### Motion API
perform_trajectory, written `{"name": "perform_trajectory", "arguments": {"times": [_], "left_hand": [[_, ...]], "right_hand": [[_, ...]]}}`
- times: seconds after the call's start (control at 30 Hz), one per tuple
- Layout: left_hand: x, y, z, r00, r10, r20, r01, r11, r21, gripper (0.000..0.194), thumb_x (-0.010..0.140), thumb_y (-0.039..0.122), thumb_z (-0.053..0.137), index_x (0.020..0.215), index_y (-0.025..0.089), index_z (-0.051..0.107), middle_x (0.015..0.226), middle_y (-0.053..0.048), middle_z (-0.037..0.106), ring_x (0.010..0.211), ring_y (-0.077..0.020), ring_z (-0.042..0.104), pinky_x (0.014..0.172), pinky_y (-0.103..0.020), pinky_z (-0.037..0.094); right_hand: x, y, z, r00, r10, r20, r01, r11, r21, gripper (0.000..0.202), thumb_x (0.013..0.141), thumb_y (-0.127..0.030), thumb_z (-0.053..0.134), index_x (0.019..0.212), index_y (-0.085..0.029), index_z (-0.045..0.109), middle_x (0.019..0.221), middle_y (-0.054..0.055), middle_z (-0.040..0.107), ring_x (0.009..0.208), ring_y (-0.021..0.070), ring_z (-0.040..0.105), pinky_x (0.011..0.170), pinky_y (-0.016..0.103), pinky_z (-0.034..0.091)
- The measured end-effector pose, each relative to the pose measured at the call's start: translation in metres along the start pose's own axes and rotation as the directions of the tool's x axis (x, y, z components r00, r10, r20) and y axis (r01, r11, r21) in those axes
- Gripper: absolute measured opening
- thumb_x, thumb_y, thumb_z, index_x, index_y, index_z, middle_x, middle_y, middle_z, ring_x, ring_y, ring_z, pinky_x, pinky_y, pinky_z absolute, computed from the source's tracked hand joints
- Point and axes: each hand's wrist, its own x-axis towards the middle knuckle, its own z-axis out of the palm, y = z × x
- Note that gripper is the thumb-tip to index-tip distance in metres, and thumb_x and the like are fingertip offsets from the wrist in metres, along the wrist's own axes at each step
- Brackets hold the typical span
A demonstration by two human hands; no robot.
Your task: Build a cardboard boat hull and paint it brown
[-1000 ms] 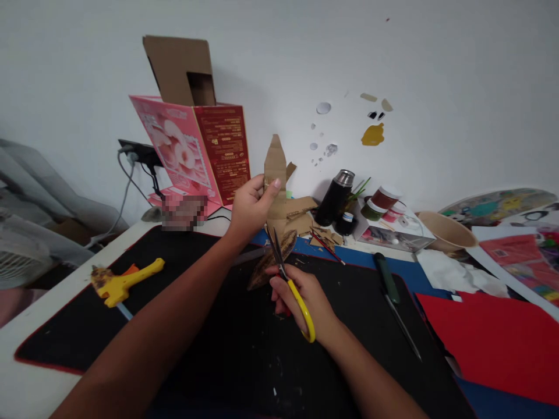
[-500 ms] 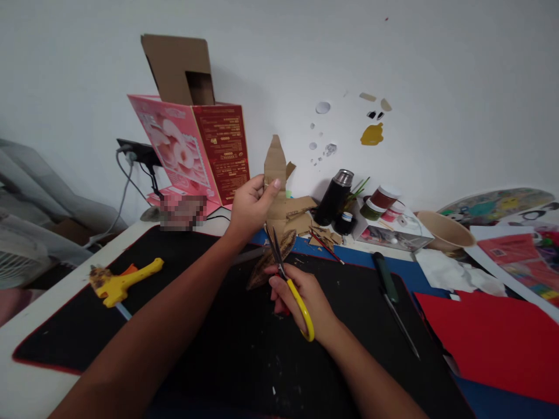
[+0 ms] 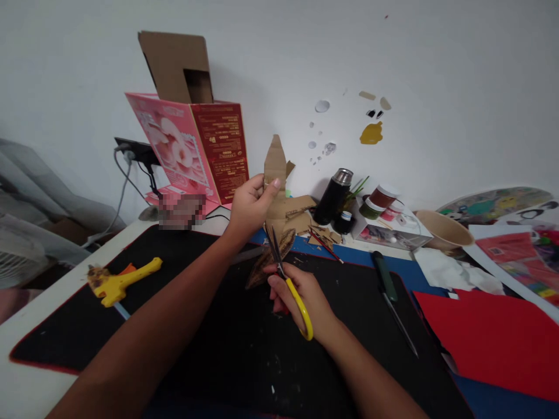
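My left hand (image 3: 251, 205) pinches a long cardboard piece (image 3: 275, 160) with a tapered top, holding it upright above the mat. Yellow-handled scissors (image 3: 302, 311) are in my right hand (image 3: 305, 294), their blades pointing up at the lower end of that cardboard. The blades look slightly apart; whether cardboard lies between them I cannot tell. Behind the blades, on the mat, lies a brown leaf-shaped piece (image 3: 257, 274) with dark markings, partly covered by my right hand. A bit of red shows under my right fingers, too hidden to name.
A yellow glue gun (image 3: 124, 282) lies on the black mat (image 3: 209, 355) at left. A green-handled screwdriver-like tool (image 3: 386, 279) and red paper (image 3: 489, 337) lie at right. Behind are cardboard scraps (image 3: 301, 212), a black flask (image 3: 332, 198), paint jars (image 3: 376, 203) and a pink box (image 3: 174, 145).
The view has shifted very slightly. Both hands, the cardboard and the scissors keep nearly the same pose.
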Motion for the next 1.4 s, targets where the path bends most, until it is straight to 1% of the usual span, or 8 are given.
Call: {"name": "perform_trajectory", "arguments": {"times": [0.1,0.3,0.5,0.7,0.97,1.07,1.3,1.4], "left_hand": [[0.0,0.0015,0.0006,1.0,0.002,-0.007,-0.002,1.0,0.014,0.035,0.084,0.056,0.08,0.088,0.021,0.077,0.07,-0.001,0.066,0.067,-0.0189,0.063,0.06,-0.028,0.051],[-0.0001,0.0006,0.0005,0.999,0.035,0.008,-0.036,0.998,0.059,0.034,0.087,0.057,0.077,0.084,0.023,0.075,0.065,-0.001,0.062,0.069,-0.0199,0.065,0.061,-0.029,0.053],[0.0001,-0.0026,-0.0002,0.999,0.039,0.02,-0.04,0.997,0.059,0.037,0.089,0.059,0.074,0.091,0.023,0.077,0.07,-0.002,0.067,0.069,-0.0194,0.065,0.06,-0.029,0.054],[-0.0001,-0.0002,-0.0002,0.999,0.053,0.014,-0.054,0.996,0.076,0.037,0.089,0.059,0.074,0.092,0.022,0.078,0.07,-0.002,0.067,0.068,-0.019,0.065,0.059,-0.028,0.052],[0.0,0.0028,0.0012,0.999,0.032,0.005,-0.032,0.996,0.085,0.039,0.086,0.058,0.077,0.09,0.019,0.075,0.068,-0.001,0.064,0.069,-0.0178,0.064,0.061,-0.026,0.05],[-0.0004,0.0014,0.0007,1.0,0.012,0.026,-0.014,0.997,0.076,0.039,0.087,0.058,0.075,0.091,0.02,0.073,0.067,0.001,0.063,0.068,-0.0168,0.063,0.061,-0.026,0.05],[-0.001,0.0011,0.0016,1.0,0.025,0.017,-0.026,0.996,0.091,0.038,0.088,0.058,0.074,0.093,0.02,0.074,0.07,0.0,0.067,0.07,-0.0173,0.064,0.061,-0.026,0.051],[-0.0011,0.0031,0.0027,1.0,0.001,0.026,-0.003,0.997,0.079,0.039,0.086,0.059,0.075,0.092,0.02,0.074,0.071,-0.001,0.067,0.068,-0.0168,0.063,0.061,-0.027,0.051]], "right_hand": [[0.0003,0.0001,-0.0001,1.0,0.0,-0.003,0.0,1.0,-0.008,0.047,0.096,-0.058,0.063,0.121,-0.018,0.07,0.071,-0.001,0.064,0.051,0.012,0.062,0.047,0.022,0.046],[0.0014,-0.0021,-0.0005,1.0,0.002,-0.01,-0.002,1.0,-0.018,0.046,0.096,-0.058,0.064,0.12,-0.018,0.07,0.071,-0.001,0.064,0.05,0.0118,0.062,0.048,0.022,0.047],[0.0014,-0.0016,0.0001,1.0,0.012,-0.012,-0.012,1.0,-0.009,0.047,0.096,-0.058,0.064,0.12,-0.018,0.07,0.07,-0.001,0.064,0.05,0.0123,0.063,0.047,0.022,0.046],[0.0009,-0.001,0.0007,1.0,0.02,-0.015,-0.02,1.0,-0.001,0.047,0.096,-0.058,0.064,0.119,-0.017,0.07,0.07,-0.001,0.064,0.05,0.0117,0.062,0.046,0.022,0.045],[0.0005,-0.0042,0.0007,1.0,0.022,-0.018,-0.022,1.0,-0.009,0.048,0.096,-0.057,0.063,0.119,-0.016,0.07,0.07,-0.001,0.063,0.05,0.0116,0.062,0.047,0.022,0.045],[0.0,-0.0055,0.001,0.999,0.029,-0.02,-0.029,1.0,-0.002,0.047,0.095,-0.056,0.064,0.119,-0.015,0.07,0.07,-0.001,0.063,0.05,0.0112,0.061,0.047,0.022,0.046],[0.0006,-0.0037,0.0009,0.999,0.02,-0.028,-0.02,1.0,-0.006,0.046,0.096,-0.056,0.064,0.118,-0.016,0.07,0.07,-0.001,0.064,0.05,0.0108,0.06,0.046,0.021,0.045],[0.0007,-0.0036,0.001,0.999,0.016,-0.029,-0.017,1.0,-0.016,0.046,0.096,-0.056,0.063,0.118,-0.016,0.07,0.07,-0.001,0.064,0.049,0.0109,0.06,0.046,0.021,0.045]]}}
